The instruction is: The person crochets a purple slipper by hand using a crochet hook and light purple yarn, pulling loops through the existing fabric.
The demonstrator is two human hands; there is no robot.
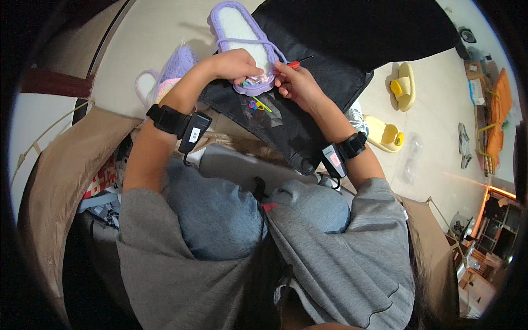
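Observation:
A purple slipper sole with a white fleecy insole lies on a black surface in front of me, with purple yarn across it. At its near end my left hand has its fingertips down on the insole, beside small colourful plastic pieces. Pinched in my right hand, at the sole's right edge, is a red-handled tool with a thin metal shaft. Several bright plastic stitch markers lie on a clear plastic bag just below the sole.
A purple knitted piece and another white-lined sole lie at the left. Yellow slippers, a clear plastic item and grey footwear are on the floor at the right. Tan fabric borders the left side.

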